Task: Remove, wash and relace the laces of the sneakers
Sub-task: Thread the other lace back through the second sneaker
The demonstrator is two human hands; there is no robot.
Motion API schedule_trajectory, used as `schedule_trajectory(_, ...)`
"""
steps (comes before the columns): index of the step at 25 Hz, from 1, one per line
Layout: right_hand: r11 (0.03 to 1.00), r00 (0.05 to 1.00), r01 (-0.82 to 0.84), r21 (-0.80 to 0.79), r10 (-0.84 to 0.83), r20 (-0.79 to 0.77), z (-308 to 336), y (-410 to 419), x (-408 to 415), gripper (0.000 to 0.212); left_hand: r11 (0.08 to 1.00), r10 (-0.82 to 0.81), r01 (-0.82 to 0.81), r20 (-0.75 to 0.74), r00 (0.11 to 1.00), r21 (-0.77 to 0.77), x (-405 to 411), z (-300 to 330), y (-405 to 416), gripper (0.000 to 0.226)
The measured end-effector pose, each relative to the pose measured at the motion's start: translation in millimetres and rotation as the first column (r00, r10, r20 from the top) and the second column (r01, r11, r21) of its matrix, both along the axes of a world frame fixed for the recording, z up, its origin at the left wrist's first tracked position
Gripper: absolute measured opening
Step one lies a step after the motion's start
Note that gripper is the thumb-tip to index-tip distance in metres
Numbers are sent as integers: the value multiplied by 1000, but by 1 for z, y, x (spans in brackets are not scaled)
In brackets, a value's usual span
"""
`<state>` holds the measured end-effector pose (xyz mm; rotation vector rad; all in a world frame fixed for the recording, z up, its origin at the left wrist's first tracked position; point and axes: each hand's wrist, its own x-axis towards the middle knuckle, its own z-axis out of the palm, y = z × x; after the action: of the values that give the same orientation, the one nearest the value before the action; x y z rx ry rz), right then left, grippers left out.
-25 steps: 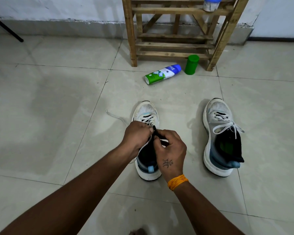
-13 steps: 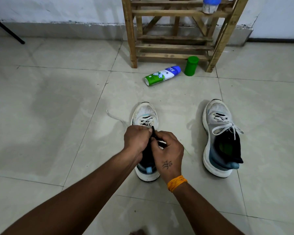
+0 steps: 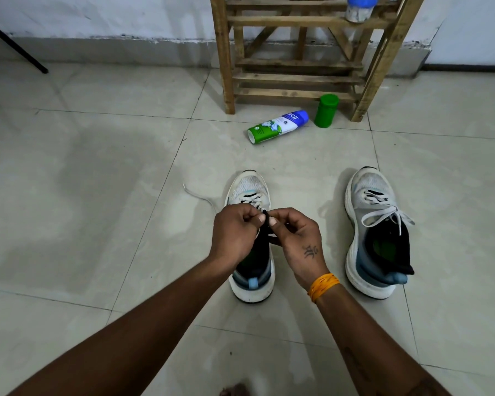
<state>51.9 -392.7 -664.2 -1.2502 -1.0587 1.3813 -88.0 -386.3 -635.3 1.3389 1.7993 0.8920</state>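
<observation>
My left hand (image 3: pixel 235 231) and right hand (image 3: pixel 296 238) both pinch the lace (image 3: pixel 256 202) over the left sneaker (image 3: pixel 250 252), fingers curled tight. Other sneaker (image 3: pixel 376 235) stands on floor (image 3: pixel 97 195) to the right, still laced w/ a bow.

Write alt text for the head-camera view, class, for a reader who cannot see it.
Two hands, left hand and right hand, pinch the lace over the left sneaker on a tiled floor. The right sneaker stands beside it, still laced, with a lying spray bottle and green container by a wooden rack.
</observation>
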Motion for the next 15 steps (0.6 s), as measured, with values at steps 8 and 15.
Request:
schedule_trajectory(8, 985, 991, 105, -133, -114, -64, 4, 7, 3, 11, 959, -2, 86, -295, 956, 270, -12, -8, -27, 28)
schedule_trajectory(15, 936, 874, 338, -98, -273, 402, -21, 10, 21, 8, 924, 108, 101, -503, 858, 370, -22, -18, -45, 33)
